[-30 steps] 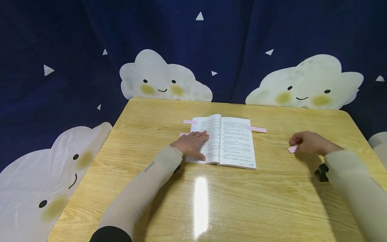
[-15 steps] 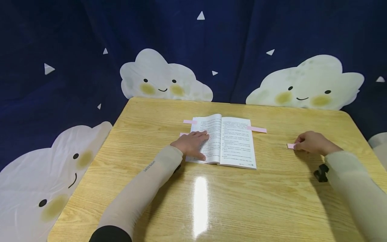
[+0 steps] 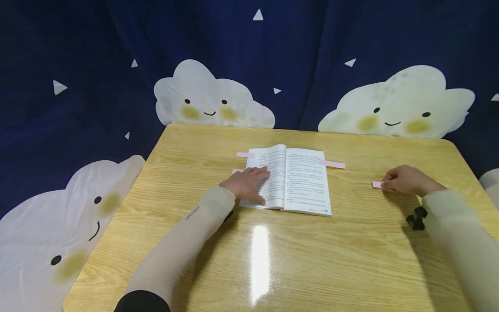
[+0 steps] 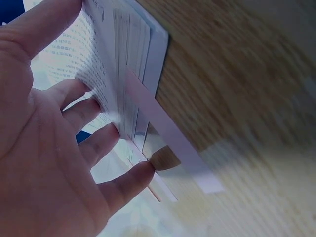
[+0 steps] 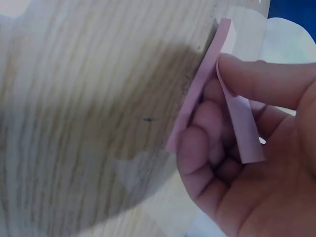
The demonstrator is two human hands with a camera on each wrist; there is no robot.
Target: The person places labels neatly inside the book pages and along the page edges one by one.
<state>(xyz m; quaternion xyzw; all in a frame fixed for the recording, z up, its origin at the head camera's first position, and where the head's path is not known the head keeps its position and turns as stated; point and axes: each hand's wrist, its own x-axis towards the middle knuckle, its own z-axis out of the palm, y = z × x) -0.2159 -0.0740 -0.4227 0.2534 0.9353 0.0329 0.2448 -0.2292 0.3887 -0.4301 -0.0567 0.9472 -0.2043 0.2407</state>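
Two holds: pressing book [image 3: 306, 182] with left hand [image 3: 246, 184] spread (presumably against springing closed); pinching strip [image 5: 247, 133] in right hand [image 3: 407, 179], likely keeping it off pad [image 5: 199, 81].

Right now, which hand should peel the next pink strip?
Probably the right hand: it touches a pink strip bent away from its pad; the left hand rests on the book.

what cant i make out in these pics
Book, head view: print too small to read.
Left page, head view: outer edge partly hidden by the left grip.
Pink pad, head view: mostly hidden by the right grip; right wrist view: layers too fine to count.
Right sleeve, head view: upper part cut off by the picture edge.
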